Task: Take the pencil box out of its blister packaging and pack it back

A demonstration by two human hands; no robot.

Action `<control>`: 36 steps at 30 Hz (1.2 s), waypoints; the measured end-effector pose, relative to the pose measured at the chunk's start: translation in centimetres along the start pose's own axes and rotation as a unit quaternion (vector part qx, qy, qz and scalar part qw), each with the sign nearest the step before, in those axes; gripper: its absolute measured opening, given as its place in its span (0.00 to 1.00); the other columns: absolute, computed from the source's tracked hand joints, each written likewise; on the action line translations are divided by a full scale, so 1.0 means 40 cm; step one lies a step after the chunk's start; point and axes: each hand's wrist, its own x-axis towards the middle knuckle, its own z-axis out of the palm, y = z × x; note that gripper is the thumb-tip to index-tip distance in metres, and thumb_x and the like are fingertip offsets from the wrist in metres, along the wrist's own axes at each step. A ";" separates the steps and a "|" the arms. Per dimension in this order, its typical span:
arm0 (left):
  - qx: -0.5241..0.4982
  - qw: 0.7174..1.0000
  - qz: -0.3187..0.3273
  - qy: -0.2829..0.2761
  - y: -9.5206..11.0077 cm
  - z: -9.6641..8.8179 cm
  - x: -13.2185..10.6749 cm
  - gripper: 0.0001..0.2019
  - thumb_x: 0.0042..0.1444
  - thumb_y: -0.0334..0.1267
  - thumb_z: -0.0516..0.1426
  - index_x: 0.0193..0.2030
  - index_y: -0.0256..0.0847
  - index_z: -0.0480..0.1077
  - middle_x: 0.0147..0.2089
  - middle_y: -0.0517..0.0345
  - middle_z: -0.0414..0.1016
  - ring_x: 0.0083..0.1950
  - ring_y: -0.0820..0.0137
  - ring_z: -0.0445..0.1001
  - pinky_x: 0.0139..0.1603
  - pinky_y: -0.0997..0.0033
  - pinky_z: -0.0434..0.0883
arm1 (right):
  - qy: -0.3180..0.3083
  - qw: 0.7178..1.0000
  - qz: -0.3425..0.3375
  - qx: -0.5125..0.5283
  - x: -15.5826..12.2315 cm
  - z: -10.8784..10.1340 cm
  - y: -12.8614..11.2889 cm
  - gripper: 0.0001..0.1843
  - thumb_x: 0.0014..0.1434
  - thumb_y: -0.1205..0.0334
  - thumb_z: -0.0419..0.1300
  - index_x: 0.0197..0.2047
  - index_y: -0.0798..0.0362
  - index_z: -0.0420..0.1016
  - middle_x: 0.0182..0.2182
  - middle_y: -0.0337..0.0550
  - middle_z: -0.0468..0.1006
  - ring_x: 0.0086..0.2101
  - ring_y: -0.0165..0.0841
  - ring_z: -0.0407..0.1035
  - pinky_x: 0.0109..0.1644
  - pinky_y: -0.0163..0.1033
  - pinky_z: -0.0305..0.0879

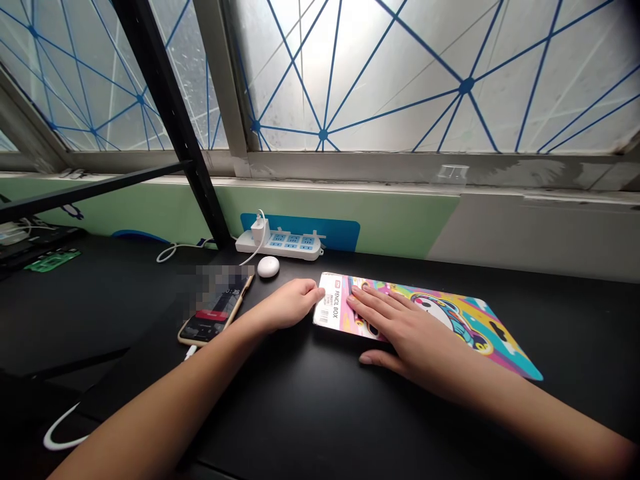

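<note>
Both your hands are at the pencil box

Your right hand (400,327) lies open on the colourful pencil box (445,313), its fingers stretched across the printed top and its thumb out past the near edge. Your left hand (290,305) is curled at the box's left end, fingertips touching the edge near the white label (330,300) that reads "PENCIL BOX"; you cannot tell from here whether it pinches the edge. The box lies flat on the black desk (310,413), directly under your right hand's fingers, its patterned far end reaching beyond that hand to the right.

To the left of your left hand, you have a phone (215,319) lying screen up, with a white cable plug (191,351) at its near end. Just beyond your left hand and slightly to its left sits a small white rounded object (269,267). Farther beyond that hand, by the wall, you see a white power strip (295,245) with a charger (260,231) plugged into its left end.
</note>
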 end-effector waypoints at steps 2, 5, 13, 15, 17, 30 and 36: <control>0.000 1.000 -0.002 0.003 0.002 0.000 0.000 0.20 0.63 0.56 0.50 0.27 0.43 0.60 0.28 0.64 0.63 0.30 0.68 0.62 0.30 0.68 0.57 | -0.015 1.000 -0.001 0.008 -0.016 -0.007 0.015 0.41 0.66 0.43 0.60 0.76 0.48 0.53 0.72 0.51 0.58 0.69 0.52 0.55 0.67 0.63 0.62; -0.002 1.000 -0.006 0.005 0.001 0.002 0.000 0.21 0.62 0.57 0.50 0.27 0.43 0.60 0.27 0.64 0.62 0.30 0.68 0.61 0.29 0.68 0.56 | -0.012 1.000 0.001 0.025 -0.041 -0.011 0.036 0.42 0.65 0.41 0.60 0.76 0.43 0.52 0.72 0.48 0.59 0.69 0.51 0.55 0.68 0.62 0.62; -0.035 0.999 -0.020 -0.007 -0.012 0.016 0.008 0.23 0.61 0.61 0.50 0.28 0.43 0.61 0.26 0.64 0.63 0.27 0.70 0.60 0.28 0.69 0.56 | -0.026 0.999 0.016 0.023 -0.060 -0.015 0.038 0.41 0.65 0.44 0.61 0.75 0.46 0.55 0.73 0.49 0.58 0.70 0.52 0.54 0.69 0.63 0.58; -0.043 0.999 -0.022 -0.004 -0.012 0.020 0.011 0.23 0.61 0.61 0.49 0.27 0.43 0.61 0.25 0.64 0.63 0.26 0.70 0.60 0.27 0.70 0.56 | -0.027 0.999 0.017 0.020 -0.060 -0.015 0.034 0.40 0.66 0.45 0.61 0.75 0.46 0.55 0.73 0.48 0.57 0.70 0.51 0.52 0.69 0.63 0.57; -0.042 0.999 -0.022 0.011 -0.011 0.024 0.014 0.23 0.60 0.61 0.50 0.27 0.43 0.61 0.25 0.64 0.63 0.26 0.70 0.59 0.27 0.70 0.55 | -0.027 0.999 0.016 0.014 -0.061 -0.013 0.032 0.40 0.66 0.46 0.60 0.76 0.47 0.54 0.73 0.48 0.56 0.71 0.51 0.51 0.70 0.63 0.56; 0.007 0.999 -0.024 0.034 -0.004 0.024 0.022 0.22 0.62 0.58 0.49 0.27 0.43 0.57 0.26 0.64 0.60 0.28 0.70 0.58 0.28 0.70 0.55 | -0.070 0.997 0.007 0.022 -0.079 -0.038 0.055 0.44 0.65 0.36 0.57 0.77 0.46 0.50 0.74 0.46 0.51 0.71 0.51 0.48 0.71 0.63 0.55; 0.029 0.999 -0.032 0.022 0.011 0.018 0.016 0.21 0.63 0.58 0.48 0.27 0.44 0.56 0.27 0.64 0.60 0.29 0.70 0.59 0.28 0.70 0.56 | -0.077 0.997 0.004 0.027 -0.142 -0.070 0.136 0.40 0.64 0.36 0.58 0.74 0.36 0.56 0.72 0.40 0.58 0.68 0.50 0.57 0.67 0.60 0.64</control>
